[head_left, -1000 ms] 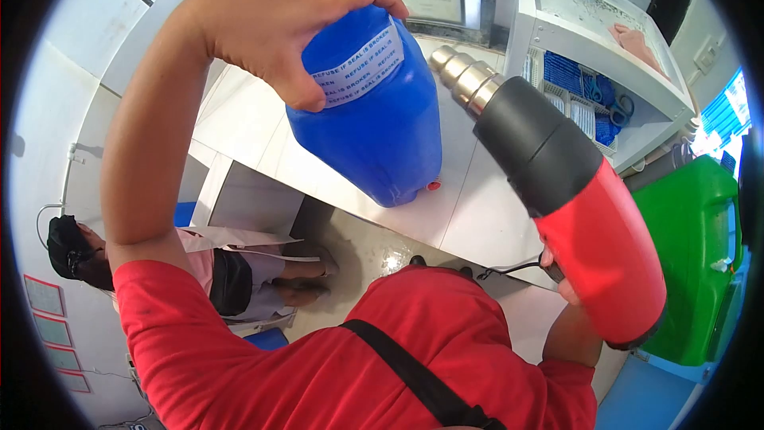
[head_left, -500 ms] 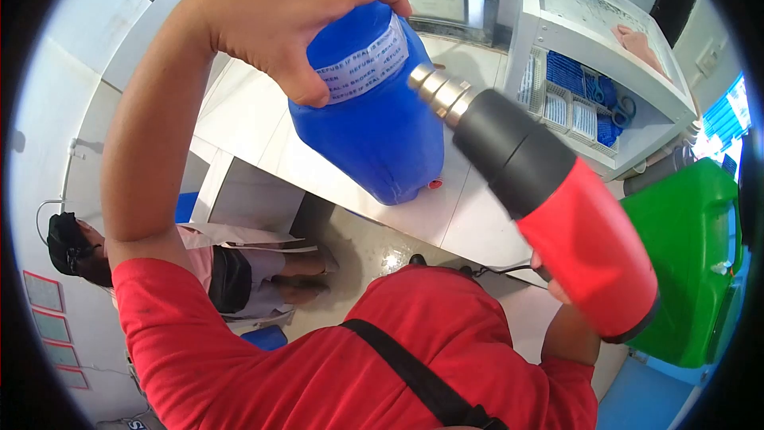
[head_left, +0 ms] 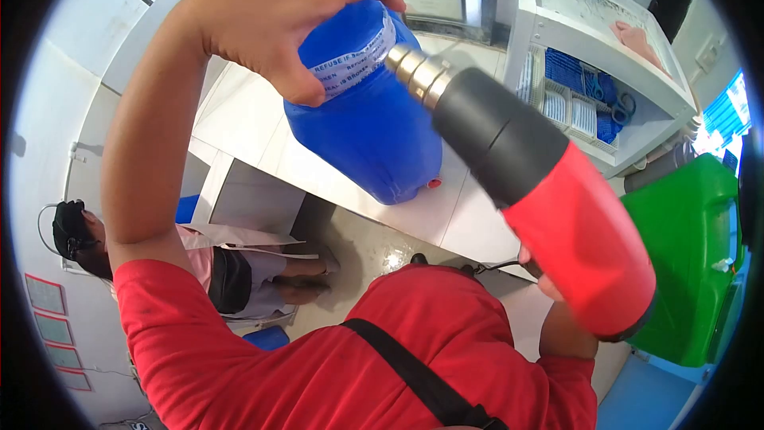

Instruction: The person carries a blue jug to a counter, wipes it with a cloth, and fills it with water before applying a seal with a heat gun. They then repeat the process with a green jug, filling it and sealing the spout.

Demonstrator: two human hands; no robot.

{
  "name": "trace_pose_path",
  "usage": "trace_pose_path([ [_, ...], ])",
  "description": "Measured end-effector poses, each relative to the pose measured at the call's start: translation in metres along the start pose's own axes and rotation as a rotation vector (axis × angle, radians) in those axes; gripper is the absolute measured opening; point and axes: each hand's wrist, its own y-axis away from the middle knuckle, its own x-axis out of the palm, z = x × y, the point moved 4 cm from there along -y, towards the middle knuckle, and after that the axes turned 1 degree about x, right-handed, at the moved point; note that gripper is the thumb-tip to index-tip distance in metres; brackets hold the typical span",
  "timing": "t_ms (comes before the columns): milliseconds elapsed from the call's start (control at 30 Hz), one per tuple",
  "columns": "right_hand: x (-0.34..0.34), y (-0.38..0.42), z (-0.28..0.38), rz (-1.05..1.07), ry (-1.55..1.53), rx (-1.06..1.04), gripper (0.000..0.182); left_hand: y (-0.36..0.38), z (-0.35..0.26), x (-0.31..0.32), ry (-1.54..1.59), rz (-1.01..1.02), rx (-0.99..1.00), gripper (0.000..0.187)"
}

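A large blue container (head_left: 366,135) stands on the white counter, a small red piece near its base. My left hand (head_left: 278,28) is wrapped over its top. Around its neck runs a clear band (head_left: 354,64) printed "REFUSE IF SEAL IS BROKEN", which looks crinkled at its right end. In my right hand (head_left: 545,280), mostly hidden, is a red and black heat gun (head_left: 549,183). The gun's metal nozzle points at the band's right side, close to it.
A white drawer unit (head_left: 529,0) at upper right holds baskets with blue items and scissors. Below it stands a green container (head_left: 676,255). At lower left, another person (head_left: 239,275) in a black cap is beside the counter (head_left: 270,143).
The heat gun's nozzle has moved slightly left and up, nearer the band. The band's right end looks more crinkled. My left hand has shifted slightly left on the blue container.
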Motion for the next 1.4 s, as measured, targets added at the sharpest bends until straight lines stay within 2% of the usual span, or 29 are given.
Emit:
trace_pose_path([
  [133,-0.006,-0.012,0.008,0.073,0.144,-0.068,0.052,-0.001,0.003,0.000,0.028,-0.010,-0.021,0.107],
  [233,-0.003,-0.010,-0.002,0.296,0.229,-0.089,0.044,0.001,0.010,-0.001,0.004,-0.070,0.023,0.115],
  [267,0.000,-0.001,-0.024,0.105,-0.071,0.053,0.042,0.003,0.011,0.000,0.005,-0.069,0.022,0.115],
  [333,-0.001,0.002,-0.035,-0.087,-0.368,0.188,0.040,0.007,0.013,-0.001,0.027,-0.078,-0.032,0.118],
  [467,-0.007,-0.006,0.001,0.079,-0.116,0.081,0.047,0.010,0.016,0.002,0.080,-0.088,-0.073,0.119],
  [533,-0.010,-0.004,-0.009,0.120,-0.055,0.058,0.049,0.011,0.017,0.001,0.017,-0.093,-0.284,0.122],
  [633,-0.015,0.002,-0.042,0.202,-0.162,-0.072,0.042,0.020,0.031,0.008,0.056,-0.147,-0.328,0.118],
  [767,-0.008,0.004,-0.025,0.080,-0.204,-0.015,0.045,0.026,0.047,0.013,0.140,-0.253,-0.330,0.109],
  [867,-0.005,0.005,-0.016,0.028,-0.184,-0.004,0.047,0.029,0.054,0.018,0.140,-0.269,-0.226,0.100],
  [1067,0.000,0.007,-0.010,-0.009,-0.149,-0.003,0.051,0.042,0.063,0.036,0.422,-0.488,-0.260,0.092],
  [1133,0.004,0.005,-0.007,-0.020,-0.136,-0.011,0.053,0.042,0.065,0.046,0.698,-0.638,-0.304,0.094],
  [1167,0.003,0.006,-0.006,-0.023,-0.131,-0.011,0.054,0.042,0.062,0.051,0.698,-0.636,-0.305,0.094],
  [1233,0.002,0.009,-0.007,-0.034,-0.117,-0.009,0.055,0.046,0.059,0.061,0.992,-0.730,-0.347,0.101],
  [1267,0.002,0.009,-0.009,-0.043,-0.116,-0.008,0.056,0.047,0.057,0.064,0.992,-0.734,-0.347,0.101],
  [1400,0.016,0.019,-0.006,-0.115,0.086,0.075,0.058,0.049,0.048,0.072,1.118,-0.834,-0.226,0.107],
])
